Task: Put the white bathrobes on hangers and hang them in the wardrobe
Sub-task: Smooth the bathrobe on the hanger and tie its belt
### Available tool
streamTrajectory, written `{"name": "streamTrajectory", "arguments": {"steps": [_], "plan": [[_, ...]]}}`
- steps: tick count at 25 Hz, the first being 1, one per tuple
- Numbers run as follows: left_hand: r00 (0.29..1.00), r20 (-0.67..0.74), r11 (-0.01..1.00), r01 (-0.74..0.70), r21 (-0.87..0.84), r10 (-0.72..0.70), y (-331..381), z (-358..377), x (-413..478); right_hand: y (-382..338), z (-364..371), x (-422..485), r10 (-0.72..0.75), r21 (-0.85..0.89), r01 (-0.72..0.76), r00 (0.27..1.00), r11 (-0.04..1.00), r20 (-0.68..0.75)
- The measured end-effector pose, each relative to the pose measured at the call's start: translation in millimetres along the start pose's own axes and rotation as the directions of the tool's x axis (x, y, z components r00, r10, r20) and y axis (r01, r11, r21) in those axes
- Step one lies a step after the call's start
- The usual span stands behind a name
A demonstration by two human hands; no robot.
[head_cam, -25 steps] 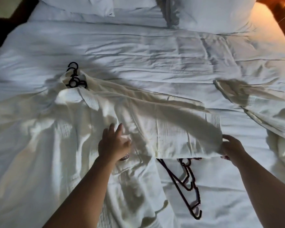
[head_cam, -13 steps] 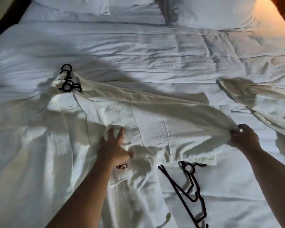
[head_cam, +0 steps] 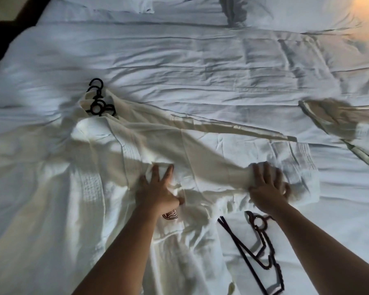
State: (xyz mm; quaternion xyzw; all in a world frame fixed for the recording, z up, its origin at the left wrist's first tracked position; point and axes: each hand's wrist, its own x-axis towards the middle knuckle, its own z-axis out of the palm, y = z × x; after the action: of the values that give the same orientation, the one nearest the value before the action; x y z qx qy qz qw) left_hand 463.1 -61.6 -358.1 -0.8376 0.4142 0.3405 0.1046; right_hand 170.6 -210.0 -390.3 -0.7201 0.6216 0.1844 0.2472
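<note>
On the bed (head_cam: pixel 200 67), a white bathrobe (head_cam: pixel 119 158) lay spread with black hangers (head_cam: pixel 97 101) at its collar. The left hand (head_cam: pixel 156 188) pressed flat, fingers splayed, on it; the right hand (head_cam: pixel 266 184) gripped its bunched sleeve. Another hanger (head_cam: pixel 262 248) lay beside them.

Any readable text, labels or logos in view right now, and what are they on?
No readable words or numbers anywhere.
One mark only: a dark red wavy-line emblem on the white bathrobe, just under the left hand and partly covered by it; no lettering can be made out.
The black hangers show no label.
</note>
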Motion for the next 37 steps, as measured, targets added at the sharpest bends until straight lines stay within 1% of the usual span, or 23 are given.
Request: {"name": "streamTrajectory", "arguments": {"steps": [2,4,6,7,11,13,15,16,17,18,19,20,21,23,26,27,28,29,31,32,33,34,37], "plan": [[1.000,-0.019,1.000,0.000,0.007,0.000,-0.5,1.6,0.6,-38.4,-6.2,2.8,0.043,0.077,-0.035,0.994,0.996,-0.099],[1.000,-0.031,1.000,-0.005,0.030,0.006,0.3,4.8,2.0,-78.9,-5.8,8.5,-0.077,0.082,0.097,0.972,0.992,-0.222],[0.999,-0.045,0.998,-0.022,0.059,0.025,-0.1,2.5,3.0,-110.9,2.7,22.4,-0.235,0.035,0.252,0.936,0.967,-0.262],[0.998,-0.060,0.997,-0.032,0.068,0.036,-0.8,-0.6,2.9,-122.2,9.2,32.2,-0.267,0.005,0.277,0.928,0.961,-0.260],[0.984,-0.155,0.995,-0.081,0.065,0.090,-3.2,1.0,0.2,-133.8,44.1,58.0,-0.218,-0.088,0.200,0.891,0.976,-0.398],[0.954,-0.265,0.989,-0.126,0.074,0.141,-7.9,9.5,-2.3,-134.1,52.6,62.6,-0.220,-0.115,0.188,0.859,0.975,-0.463],[0.908,-0.387,0.977,-0.203,-0.069,0.162,-24.7,9.9,4.4,-137.5,55.7,69.0,-0.243,-0.132,0.205,0.853,0.970,-0.462],[0.875,-0.476,0.941,-0.229,-0.247,0.088,-36.1,4.9,9.1,-139.3,56.5,72.4,-0.246,-0.135,0.207,0.849,0.969,-0.467],[0.807,-0.587,0.874,-0.236,-0.425,-0.068,-49.9,1.5,13.3,-139.9,57.8,75.1,-0.244,-0.140,0.201,0.847,0.970,-0.472],[0.708,-0.665,0.829,-0.208,-0.519,-0.239,-64.6,0.7,18.9,-139.6,58.6,77.7,-0.238,-0.144,0.192,0.850,0.971,-0.470],[0.644,-0.676,0.839,-0.096,-0.535,-0.357,-74.3,-2.2,23.4,-139.7,59.8,79.5,-0.230,-0.149,0.181,0.859,0.972,-0.458],[0.668,-0.621,0.844,0.021,-0.536,-0.411,-82.5,-5.8,27.0,-140.8,61.3,80.9,-0.229,-0.163,0.173,0.865,0.971,-0.446],[0.724,-0.542,0.831,0.080,-0.550,-0.428,-88.5,-10.1,33.4,-142.3,61.7,82.6,-0.231,-0.180,0.168,0.871,0.969,-0.434],[0.829,-0.399,0.770,0.059,-0.635,-0.393,-97.1,-27.2,41.0,-142.8,58.3,89.7,-0.243,-0.200,0.177,0.893,0.964,-0.379],[0.788,-0.420,0.737,0.061,-0.673,-0.450,-126.5,-59.4,55.9,-139.6,51.2,96.8,-0.260,-0.179,0.220,0.933,0.959,-0.248],[0.789,-0.417,0.741,0.070,-0.668,-0.451,-131.3,-63.9,59.1,-139.1,49.7,97.5,-0.256,-0.163,0.223,0.941,0.961,-0.222],[0.824,-0.369,0.733,0.080,-0.676,-0.430,-130.2,-66.2,59.1,-138.3,48.6,97.8,-0.255,-0.149,0.226,0.943,0.963,-0.212],[0.868,-0.298,0.663,0.048,-0.747,-0.398,-124.4,-67.9,58.9,-138.6,48.2,98.1,-0.259,-0.140,0.233,0.942,0.962,-0.213],[0.962,-0.120,0.334,-0.033,-0.942,-0.244,-110.0,-80.2,60.1,-139.9,48.2,99.9,-0.268,-0.125,0.247,0.942,0.961,-0.201],[0.985,-0.091,0.200,-0.061,-0.978,-0.144,-105.3,-93.4,65.1,-139.5,47.8,102.0,-0.268,-0.115,0.250,0.945,0.961,-0.186],[0.992,-0.096,0.148,-0.084,-0.985,-0.080,-102.1,-105.4,75.4,-138.6,46.4,103.5,-0.265,-0.104,0.250,0.950,0.963,-0.167],[0.991,-0.121,0.173,-0.110,-0.979,-0.055,-102.7,-116.2,88.7,-137.7,44.5,104.7,-0.260,-0.098,0.248,0.955,0.964,-0.143],[0.968,-0.200,0.181,-0.172,-0.968,-0.152,-123.6,-117.3,150.9,-138.1,35.8,108.9,-0.247,-0.097,0.241,0.968,0.966,-0.050]]}}
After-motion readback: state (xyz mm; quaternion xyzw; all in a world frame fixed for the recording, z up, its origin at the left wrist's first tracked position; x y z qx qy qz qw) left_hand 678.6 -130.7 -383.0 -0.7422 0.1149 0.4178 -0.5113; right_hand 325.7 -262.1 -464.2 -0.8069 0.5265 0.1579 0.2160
